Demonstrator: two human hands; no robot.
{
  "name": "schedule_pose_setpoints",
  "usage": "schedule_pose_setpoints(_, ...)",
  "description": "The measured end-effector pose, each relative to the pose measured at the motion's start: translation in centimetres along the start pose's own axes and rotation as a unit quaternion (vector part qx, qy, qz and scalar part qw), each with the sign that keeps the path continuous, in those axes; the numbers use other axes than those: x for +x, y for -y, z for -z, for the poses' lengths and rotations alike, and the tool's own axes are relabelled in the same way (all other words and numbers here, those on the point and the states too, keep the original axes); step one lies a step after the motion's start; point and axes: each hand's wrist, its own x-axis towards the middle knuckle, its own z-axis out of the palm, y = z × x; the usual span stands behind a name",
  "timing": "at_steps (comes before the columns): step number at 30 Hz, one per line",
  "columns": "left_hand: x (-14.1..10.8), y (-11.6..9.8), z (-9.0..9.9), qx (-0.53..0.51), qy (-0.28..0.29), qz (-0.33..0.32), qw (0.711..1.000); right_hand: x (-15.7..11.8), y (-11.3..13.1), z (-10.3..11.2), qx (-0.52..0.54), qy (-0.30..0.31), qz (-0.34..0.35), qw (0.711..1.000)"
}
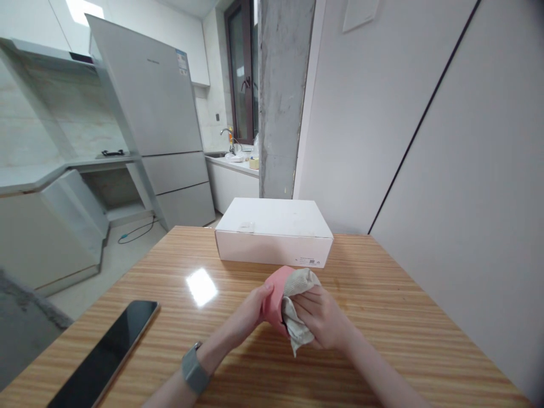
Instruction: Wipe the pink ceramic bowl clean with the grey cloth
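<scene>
A pink round object (275,298), perhaps a bowl or cup, is tilted on its side over the middle of the wooden table. My left hand (257,303) grips it from the left, thumb on its outside. Against its opening, my right hand (317,314) holds a light grey-beige cloth (301,281), part of which hangs down below the fingers. The inside of the pink object is mostly hidden by the cloth and my right hand. A grey watch band is on my left wrist.
A white closed box (274,248) lies behind my hands on the wooden table (365,283). A black phone (108,354) rests at the table's left. Beyond are a fridge (148,96), a counter with a sink, and a concrete pillar (283,102); a white wall borders the right side.
</scene>
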Motion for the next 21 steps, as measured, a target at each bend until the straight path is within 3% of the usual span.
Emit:
schedule_pose_setpoints(5, -0.3, -1.0, 0.0, -0.012, 0.055, 0.037, 0.998, -0.5, 0.4, -0.4, -0.012, 0.003, 0.004, 1.0)
schedule_pose_setpoints(10, 0.1, -1.1, 0.5, 0.032, -0.007, 0.024, 0.999, -0.4, 0.9, -1.3, 0.009, 0.024, 0.009, 1.0)
schedule_pose_setpoints(16, -0.3, -0.7, 0.4, 0.072, -0.053, -0.022, 0.996, -0.1, 0.7, -0.7, 0.05, 0.038, -0.056, 0.996)
schedule_pose_setpoints(21, -0.9, -0.9, -0.8, 0.022, 0.052, -0.036, 0.998, -0.6, 0.1, 0.1, 0.049, 0.007, -0.133, 0.99)
